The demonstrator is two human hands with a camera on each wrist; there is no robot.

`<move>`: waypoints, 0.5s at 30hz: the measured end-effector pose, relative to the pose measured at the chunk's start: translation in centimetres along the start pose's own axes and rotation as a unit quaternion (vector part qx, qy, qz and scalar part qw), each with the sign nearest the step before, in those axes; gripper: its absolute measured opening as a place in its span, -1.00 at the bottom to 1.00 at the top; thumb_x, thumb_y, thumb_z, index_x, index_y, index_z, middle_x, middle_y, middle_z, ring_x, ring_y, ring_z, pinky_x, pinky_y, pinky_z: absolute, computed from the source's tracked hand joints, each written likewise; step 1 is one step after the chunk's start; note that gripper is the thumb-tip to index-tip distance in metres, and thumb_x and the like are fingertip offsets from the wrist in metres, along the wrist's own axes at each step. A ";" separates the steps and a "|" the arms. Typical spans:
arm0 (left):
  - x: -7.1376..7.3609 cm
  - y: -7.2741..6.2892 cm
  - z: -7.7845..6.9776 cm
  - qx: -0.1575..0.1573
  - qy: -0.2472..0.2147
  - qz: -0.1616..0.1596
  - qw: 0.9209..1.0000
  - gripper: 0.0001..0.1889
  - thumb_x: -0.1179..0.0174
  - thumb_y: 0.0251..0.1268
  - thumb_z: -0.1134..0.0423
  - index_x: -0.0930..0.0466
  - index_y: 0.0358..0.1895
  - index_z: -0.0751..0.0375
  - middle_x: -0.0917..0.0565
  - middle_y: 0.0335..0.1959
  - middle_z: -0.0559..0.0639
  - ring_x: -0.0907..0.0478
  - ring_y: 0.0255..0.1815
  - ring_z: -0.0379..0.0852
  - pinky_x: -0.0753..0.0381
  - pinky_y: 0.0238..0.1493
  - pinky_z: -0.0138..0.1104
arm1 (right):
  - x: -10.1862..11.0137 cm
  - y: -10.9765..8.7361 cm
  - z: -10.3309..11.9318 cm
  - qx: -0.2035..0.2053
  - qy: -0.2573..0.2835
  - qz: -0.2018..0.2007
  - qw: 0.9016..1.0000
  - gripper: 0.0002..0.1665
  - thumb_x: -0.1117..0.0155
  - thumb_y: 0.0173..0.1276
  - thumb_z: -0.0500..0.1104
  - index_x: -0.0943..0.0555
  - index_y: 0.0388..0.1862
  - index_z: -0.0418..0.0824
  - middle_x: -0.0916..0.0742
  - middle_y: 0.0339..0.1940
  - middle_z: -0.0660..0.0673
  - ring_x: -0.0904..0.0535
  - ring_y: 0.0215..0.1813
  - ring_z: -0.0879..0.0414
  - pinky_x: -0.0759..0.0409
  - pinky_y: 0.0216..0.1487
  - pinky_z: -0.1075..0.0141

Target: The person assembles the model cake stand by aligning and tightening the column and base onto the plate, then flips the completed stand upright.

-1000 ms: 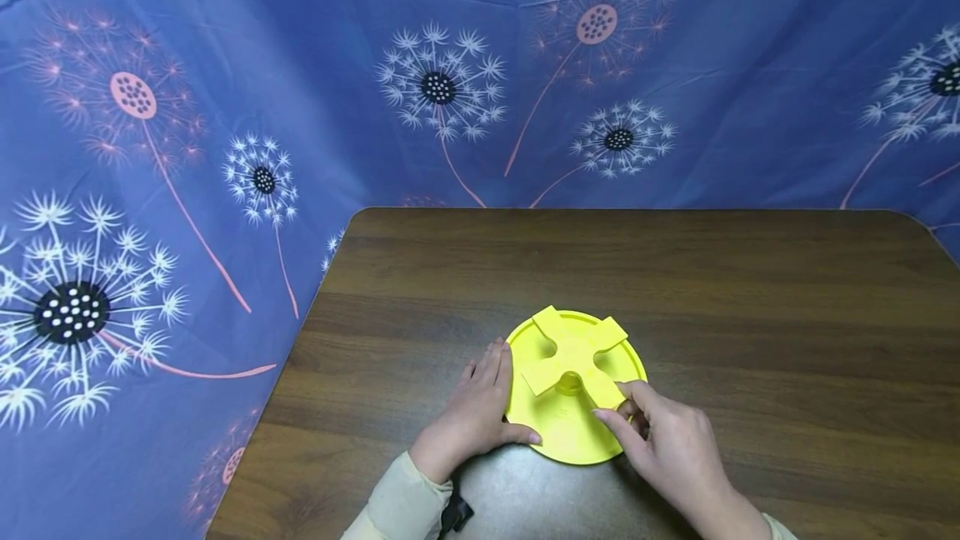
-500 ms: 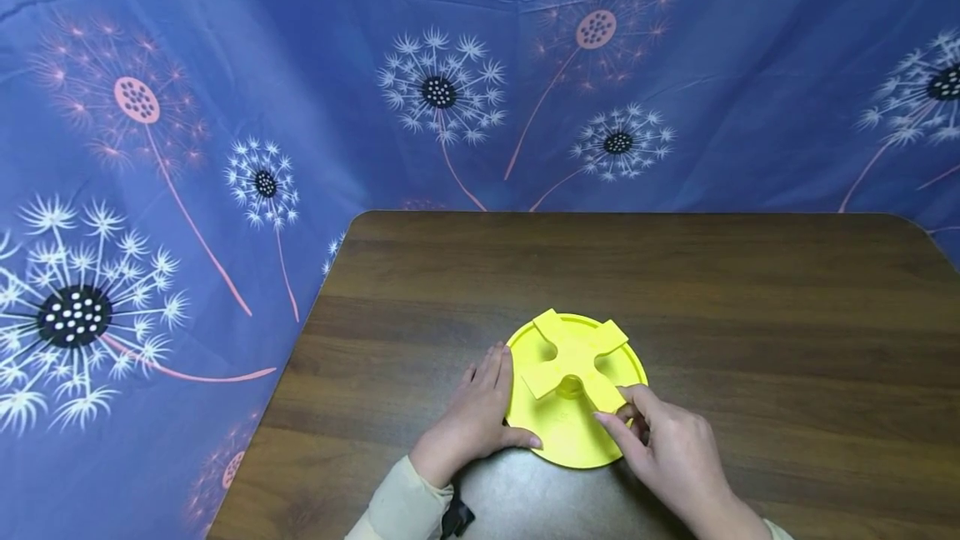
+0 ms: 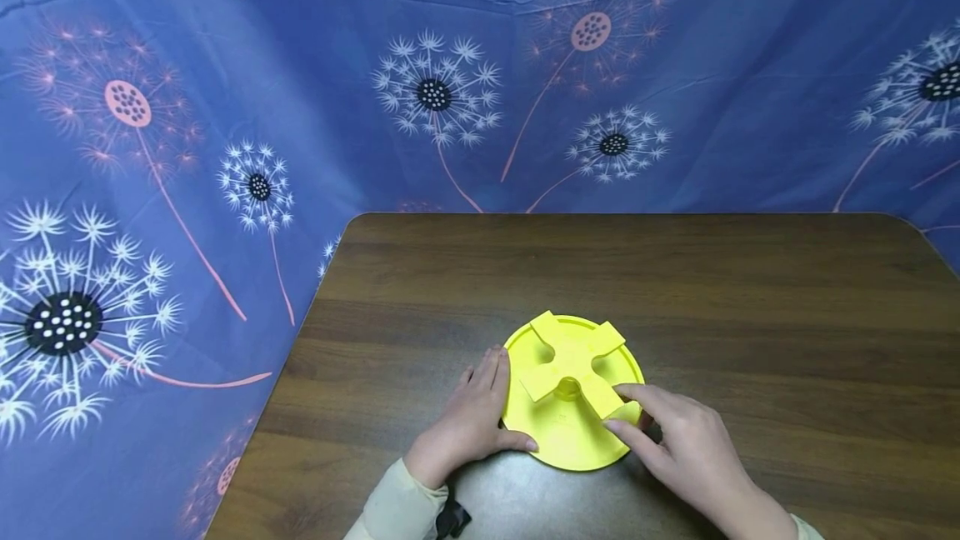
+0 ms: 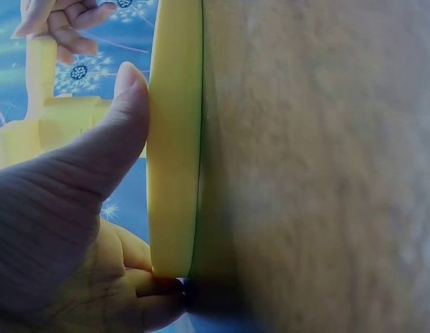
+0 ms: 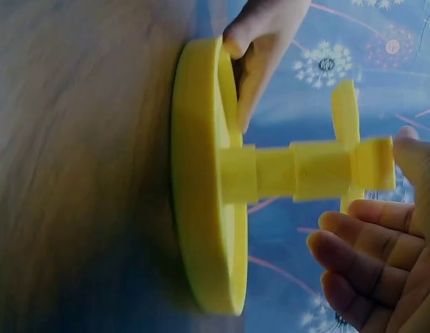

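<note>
Near the front edge of the dark wooden table, at about 6 o'clock: a round yellow plastic disc lying flat, with a short central post carrying a yellow cross-shaped plastic piece raised above it. Looks light, rigid and smooth, so likely slippery on the wood; best steadied at the rim, with the cross taken by the end of one arm.

At 9 o'clock of the disc, left hand cupped against the rim, fingers held together along the edge, thumb pressed on the rim face. At 4 o'clock, right hand with thumb and forefinger closing on the nearest arm of the cross, remaining fingers loosely curled beneath.

Beyond, from 9 through 12 to 3 o'clock: blue cloth backdrop printed with dandelion heads. Pale sleeve at the left wrist.
</note>
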State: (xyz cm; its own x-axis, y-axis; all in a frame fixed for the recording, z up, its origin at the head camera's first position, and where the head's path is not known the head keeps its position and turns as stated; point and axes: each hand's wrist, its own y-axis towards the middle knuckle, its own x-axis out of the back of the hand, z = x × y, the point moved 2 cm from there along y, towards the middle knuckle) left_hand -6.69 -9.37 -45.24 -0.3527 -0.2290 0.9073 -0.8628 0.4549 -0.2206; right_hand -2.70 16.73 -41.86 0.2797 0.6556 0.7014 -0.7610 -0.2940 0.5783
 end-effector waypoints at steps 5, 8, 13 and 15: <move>0.3 -0.2 0.6 -0.025 -0.016 0.001 1.000 0.32 -0.38 -0.09 -0.34 0.18 0.53 0.42 0.06 0.55 0.30 0.12 0.56 0.11 -0.05 0.44 0.06 | 0.5 -0.1 -1.7 -0.050 -0.024 0.031 0.998 -0.54 -0.53 0.08 -0.07 -0.67 -0.03 -0.15 -0.74 -0.19 0.03 -0.63 -0.21 0.14 -0.56 -0.21 0.20; 0.6 -0.2 1.1 -0.034 -0.035 0.007 0.999 0.33 -0.42 -0.13 -0.30 0.19 0.54 0.39 0.08 0.56 0.27 0.13 0.57 0.10 -0.01 0.46 0.04 | 0.3 -0.1 -3.0 -0.084 -0.017 0.103 0.991 -0.23 -0.55 0.06 0.04 -0.54 0.23 -0.22 -0.67 0.13 -0.14 -0.57 0.14 -0.09 -0.52 0.00 -0.05; 0.7 -0.2 1.8 -0.038 -0.073 0.015 0.996 0.34 -0.51 -0.19 -0.19 0.19 0.55 0.33 0.06 0.58 0.18 0.15 0.57 0.05 0.05 0.49 -0.03 | -0.7 -0.8 -4.9 -0.108 0.047 0.245 0.962 0.35 -0.53 -0.09 0.32 -0.13 0.54 -0.29 -0.32 0.48 -0.31 -0.24 0.44 -0.28 -0.11 0.46 0.19; 0.6 -0.2 1.9 -0.040 -0.074 0.015 0.996 0.34 -0.53 -0.21 -0.17 0.18 0.55 0.32 0.05 0.58 0.16 0.14 0.57 0.03 0.05 0.49 -0.06 | -1.0 -1.1 -5.4 -0.107 0.066 0.270 0.955 0.45 -0.55 -0.15 0.33 -0.06 0.56 -0.30 -0.26 0.51 -0.32 -0.18 0.47 -0.28 0.14 0.46 0.43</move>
State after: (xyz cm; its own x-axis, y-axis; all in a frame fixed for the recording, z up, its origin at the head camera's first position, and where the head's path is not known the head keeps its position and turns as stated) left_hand -7.47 -11.24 -45.33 -0.4321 -0.3361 0.8369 -0.8221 0.5284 -0.2123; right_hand -5.30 20.17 -45.46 -0.2521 0.5342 0.8069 -0.8793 -0.4746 0.0395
